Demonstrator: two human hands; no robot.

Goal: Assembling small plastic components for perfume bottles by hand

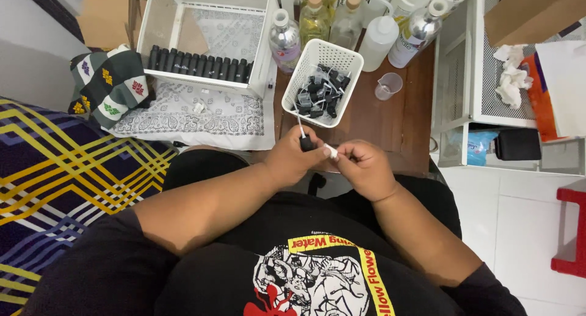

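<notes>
While many pump heads (320,93) remain in the white basket (311,53), one black pump cap (307,144) is clamped in the left hand (293,157); its white tip (330,150) is pinched by the right hand (365,166).

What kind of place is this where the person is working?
Probably a room at home used as a small bottling workspace. A patterned blanket lies beside a wooden table crowded with bottles, and a white basket holds black spray pumps.
</notes>
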